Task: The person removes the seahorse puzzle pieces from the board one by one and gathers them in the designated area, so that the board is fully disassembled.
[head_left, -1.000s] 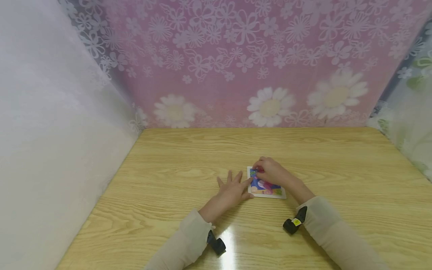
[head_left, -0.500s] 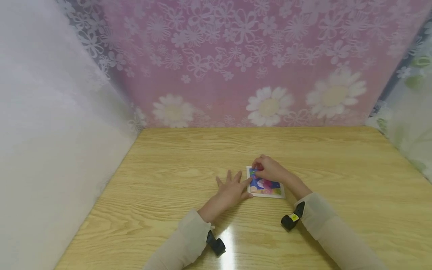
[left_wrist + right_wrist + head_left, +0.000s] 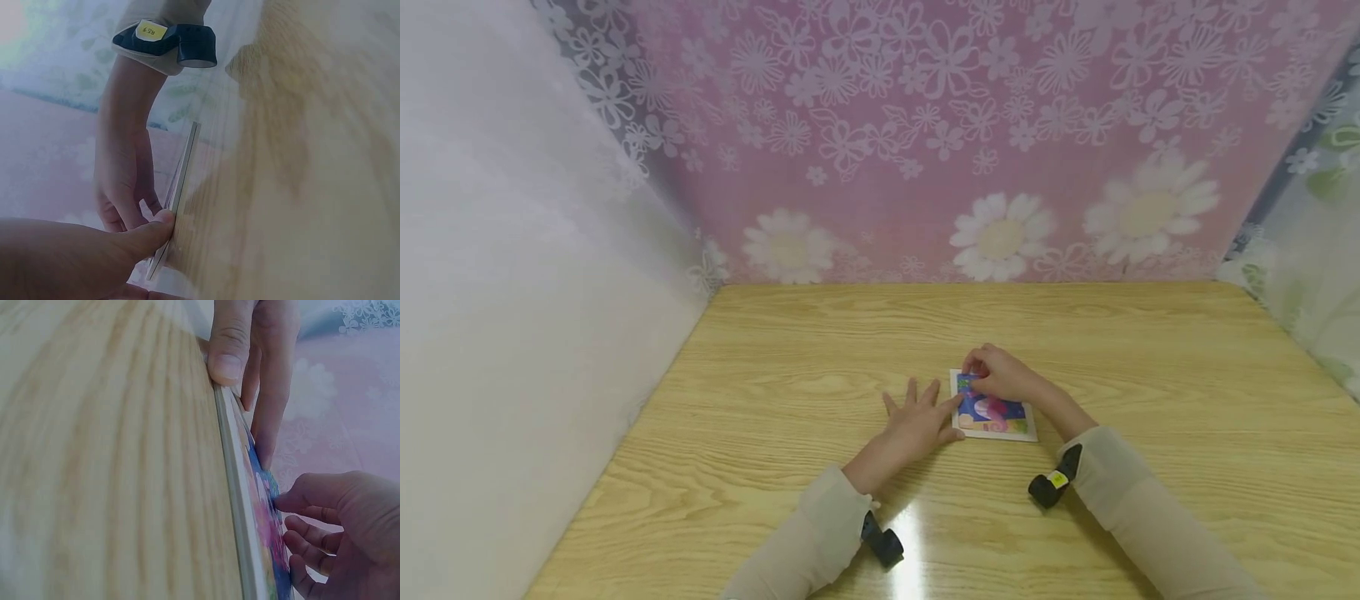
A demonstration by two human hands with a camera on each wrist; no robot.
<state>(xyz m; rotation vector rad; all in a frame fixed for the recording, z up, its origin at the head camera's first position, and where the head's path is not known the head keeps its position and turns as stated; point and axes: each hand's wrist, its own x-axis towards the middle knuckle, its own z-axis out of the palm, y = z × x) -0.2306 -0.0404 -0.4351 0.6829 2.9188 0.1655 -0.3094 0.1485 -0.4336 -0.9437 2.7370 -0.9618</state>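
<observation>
A small flat picture board (image 3: 996, 422) with a white border lies on the wooden table. Its picture is blue with a pink, curly-tailed figure. My left hand (image 3: 910, 429) has its fingers spread, index fingertip on the board's left edge, thumb at the near left corner. In the left wrist view the left thumb (image 3: 150, 236) presses against the board's thin edge. My right hand (image 3: 1003, 377) arches over the picture's upper part with bent fingers. In the right wrist view its thumb tip and fingertips meet the picture surface; I cannot tell whether they pinch a piece there.
The wood-grain table (image 3: 805, 350) stretches out on both sides of the board. A pink flowered cloth (image 3: 880, 192) hangs behind it, with a pale sheet (image 3: 550, 275) at the left. Each sleeve cuff carries a black wrist camera (image 3: 883, 542).
The right hand and forearm have shifted slightly away from me, and a little more of the picture shows beneath them. The left hand and the board stay in place.
</observation>
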